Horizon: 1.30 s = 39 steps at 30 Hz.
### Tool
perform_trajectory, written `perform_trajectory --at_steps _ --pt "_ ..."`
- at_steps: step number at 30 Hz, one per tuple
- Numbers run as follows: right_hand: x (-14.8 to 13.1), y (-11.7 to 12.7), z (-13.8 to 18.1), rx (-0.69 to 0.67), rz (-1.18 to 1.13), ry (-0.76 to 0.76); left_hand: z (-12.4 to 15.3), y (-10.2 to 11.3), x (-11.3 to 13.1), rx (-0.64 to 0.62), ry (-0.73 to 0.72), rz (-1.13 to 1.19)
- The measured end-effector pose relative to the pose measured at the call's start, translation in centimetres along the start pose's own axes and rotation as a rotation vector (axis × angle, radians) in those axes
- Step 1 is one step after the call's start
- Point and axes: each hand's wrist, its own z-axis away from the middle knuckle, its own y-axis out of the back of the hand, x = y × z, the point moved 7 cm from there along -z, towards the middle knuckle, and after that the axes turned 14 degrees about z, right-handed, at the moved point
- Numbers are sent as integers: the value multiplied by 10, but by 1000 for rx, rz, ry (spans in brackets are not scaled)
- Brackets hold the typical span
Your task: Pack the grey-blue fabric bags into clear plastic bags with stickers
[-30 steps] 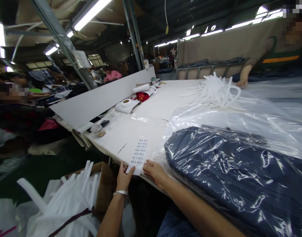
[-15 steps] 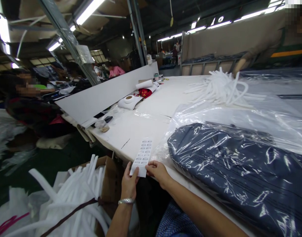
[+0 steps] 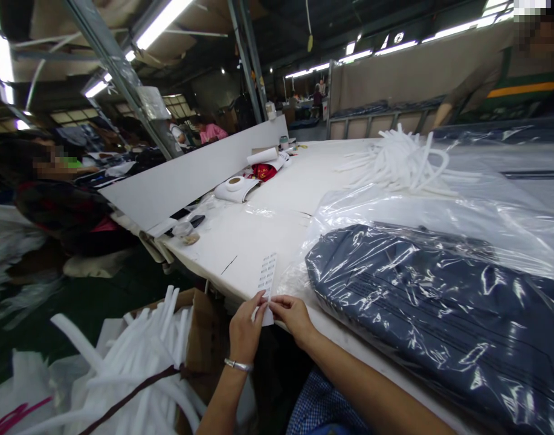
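Observation:
A white sheet of printed stickers [image 3: 268, 275] lies over the near edge of the table, its lower end between my hands. My left hand [image 3: 247, 326] pinches the sheet's lower part from the left, thumb and forefinger close together. On the other side my right hand [image 3: 295, 317] has its fingertips pressed together at the sheet's right edge, close to the left fingers. Whether a single sticker is between the right fingertips is too small to tell. Right of my hands lies a dark blue folded item in a clear plastic bag [image 3: 394, 290].
A bundle of white foam strips [image 3: 403, 157] lies on the white table [image 3: 222, 241]. Below left stands a cardboard box [image 3: 202, 326] with more white strips. A label roll [image 3: 234, 187] sits by the upright white board [image 3: 190, 160]. A co-worker [image 3: 521, 84] stands across the table.
My left hand has moved right and up along the sheet, turning at the wrist, so its fingers now meet my right fingertips. The co-worker's arm has drawn back from the foam strips.

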Motion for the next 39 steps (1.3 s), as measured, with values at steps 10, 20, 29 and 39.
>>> perform_trajectory --at_steps 10,20,29,39 --pt "0 1 -1 11 44 74 -1 -3 10 -1 -148 -198" --pt "1 -1 -2 34 93 89 3 -12 22 -60 -329 -421" --pt "2 -3 -1 28 19 32 -5 -9 12 -9 -109 -236" --pt "-6 -1 -3 10 -98 -131 -10 -13 -17 82 226 156"
